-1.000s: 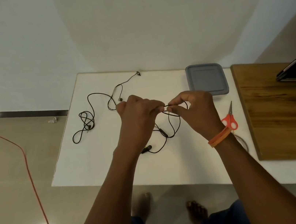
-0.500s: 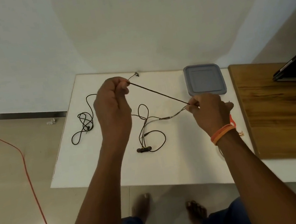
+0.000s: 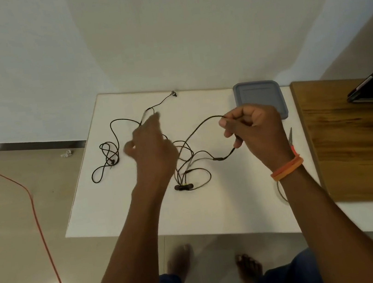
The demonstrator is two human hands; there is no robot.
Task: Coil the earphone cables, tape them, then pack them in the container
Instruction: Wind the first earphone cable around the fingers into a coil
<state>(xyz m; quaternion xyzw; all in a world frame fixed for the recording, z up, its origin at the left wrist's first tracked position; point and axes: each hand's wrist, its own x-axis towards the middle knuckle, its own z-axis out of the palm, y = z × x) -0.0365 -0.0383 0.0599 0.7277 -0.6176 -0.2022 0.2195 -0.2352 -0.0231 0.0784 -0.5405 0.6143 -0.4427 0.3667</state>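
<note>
While 1 end needs anchoring for coiling, grips the nearer earphone cable (image 3: 199, 127) in the right hand (image 3: 253, 128), fingers curled round it above the white table (image 3: 118, 212), with the rest draped down in loose loops to the earbuds (image 3: 184, 187) lying together toward the front edge. Reaches with the left hand (image 3: 152, 146), blurred, fingers spread and holding nothing, over the slack loops, likely to catch the next length for a turn. Has a second earphone cable (image 3: 109, 152) tangled at the table's left, well apart, probably for afterwards. Has the grey container (image 3: 258, 92), lid on, just beyond the right hand, and the scissors (image 3: 290, 138) beside the right wrist, handy for taping and packing. Cannot tell whether the clear ring (image 3: 280, 191) under that wrist is tape. Looks early: no coil formed, nothing taped.
</note>
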